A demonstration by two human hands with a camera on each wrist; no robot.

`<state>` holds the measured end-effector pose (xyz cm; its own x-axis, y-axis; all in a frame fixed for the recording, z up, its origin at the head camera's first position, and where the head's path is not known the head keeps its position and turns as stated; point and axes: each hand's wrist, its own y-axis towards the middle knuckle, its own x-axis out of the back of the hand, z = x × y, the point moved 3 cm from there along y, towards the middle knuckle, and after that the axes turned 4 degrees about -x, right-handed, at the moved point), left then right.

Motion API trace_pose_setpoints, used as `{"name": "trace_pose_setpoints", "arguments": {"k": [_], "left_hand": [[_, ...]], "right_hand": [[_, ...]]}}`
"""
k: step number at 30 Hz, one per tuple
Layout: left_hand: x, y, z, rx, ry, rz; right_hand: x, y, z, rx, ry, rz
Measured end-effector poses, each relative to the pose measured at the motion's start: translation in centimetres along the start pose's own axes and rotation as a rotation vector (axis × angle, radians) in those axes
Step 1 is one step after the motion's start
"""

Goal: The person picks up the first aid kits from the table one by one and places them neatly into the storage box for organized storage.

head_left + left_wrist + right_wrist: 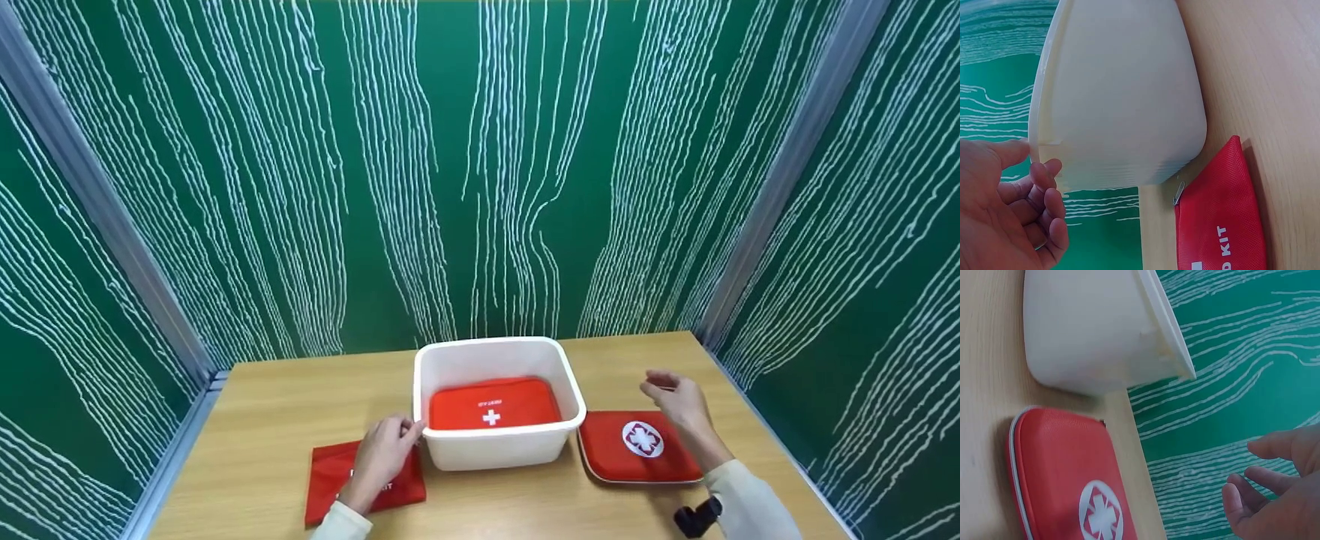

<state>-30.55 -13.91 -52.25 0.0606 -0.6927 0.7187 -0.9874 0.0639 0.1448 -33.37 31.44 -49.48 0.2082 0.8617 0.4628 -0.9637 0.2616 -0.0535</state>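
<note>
Head view: red case (459, 409), seemingly lettered "FIRST AID", inside white tub (496, 452)
Left hand (385, 452): pinches tub's rim near red zip pouch (1220, 205) reading "D KIT"
Right hand (681, 403): fingers loose, near red round-emblem case (611, 457)

Head view high, facing forward-down; wrist views close, seemingly sideways, sharing white bin (495, 451).

From here I see the counter (525, 506) bearing a red pouch (330, 472) lower left, white bin (499, 451) lower centre, red case (619, 456) lower right.
</note>
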Motion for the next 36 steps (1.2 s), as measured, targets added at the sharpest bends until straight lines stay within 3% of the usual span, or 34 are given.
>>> {"name": "trace_pose_setpoints", "arguments": {"k": [6,13,27,36], "left_hand": [[0.1,0.0,-0.2,-0.006,-0.008,-0.009],[0.0,-0.1,-0.2,0.015,-0.021,0.008],[0.0,0.1,-0.1,0.046,-0.045,0.030],[0.1,-0.1,-0.2,-0.040,0.023,-0.026]], "right_hand": [[1.3,0.0,-1.2,-0.031,0.002,-0.025],[2.2,-0.3,-2.3,-0.127,0.010,0.025],[4.5,-0.4,-4.8,-0.144,-0.013,-0.009],[4.8,-0.6,-7.0,-0.193,-0.045,-0.019]]}}
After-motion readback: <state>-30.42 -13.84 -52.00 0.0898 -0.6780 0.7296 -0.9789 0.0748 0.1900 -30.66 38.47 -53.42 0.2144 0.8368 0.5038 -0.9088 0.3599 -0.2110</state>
